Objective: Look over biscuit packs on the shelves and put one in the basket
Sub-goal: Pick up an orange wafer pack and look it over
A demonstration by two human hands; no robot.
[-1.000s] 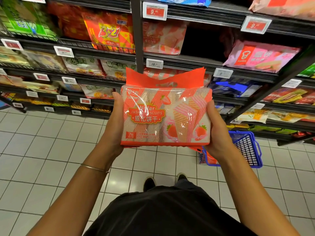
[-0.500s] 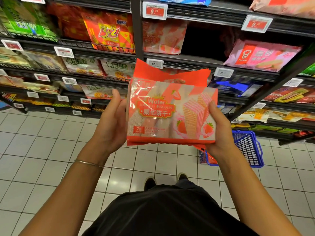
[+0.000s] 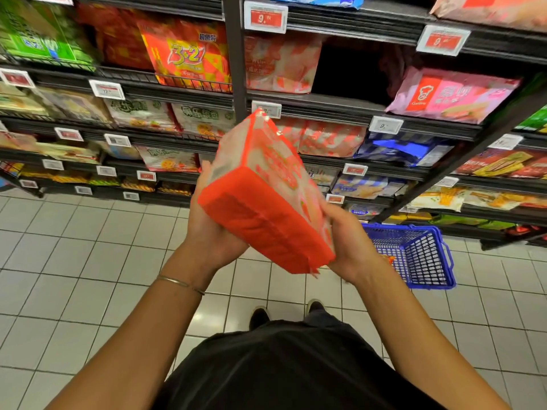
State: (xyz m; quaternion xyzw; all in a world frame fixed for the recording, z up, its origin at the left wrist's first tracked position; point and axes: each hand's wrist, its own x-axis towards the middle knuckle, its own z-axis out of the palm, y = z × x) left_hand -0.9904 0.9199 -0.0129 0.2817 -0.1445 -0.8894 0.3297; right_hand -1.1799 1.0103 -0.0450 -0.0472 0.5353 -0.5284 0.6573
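Biscuit pack point(image 3: 266, 199), orange-red and pale pink, rectangular, glossy plastic wrap: held in the air at centre frame, in front of the shelves and above the floor. It is tilted, with the solid orange-red end panel facing the camera and one corner pointing up toward a shelf edge. Print is blurred and not legible.

Left hand point(image 3: 214, 235): cups the pack from the left and below. Its fingers go behind the pack and are mostly hidden. A thin metal bangle point(image 3: 177, 282) sits on this wrist.

Right hand point(image 3: 353, 247): grips the lower right corner of the pack. Fingers are closed on it, tips hidden.

Blue plastic mesh basket point(image 3: 426, 261): stands on the floor right of centre, at the foot of the shelves, beyond the right hand. Something orange shows at its left inner edge; cannot tell what.

Dark metal shelves point(image 3: 325, 103): fill the upper half of the frame, stocked with packs. White-and-red price tags point(image 3: 265, 16) sit on the shelf edges. An orange bag marked "3+2" point(image 3: 186, 54) is at upper left, a flat pink pack point(image 3: 453, 96) at upper right.

White tiled floor point(image 3: 74, 261): lower half of the frame. Black shoes point(image 3: 259, 316) and a black garment point(image 3: 281, 368) are at bottom centre.
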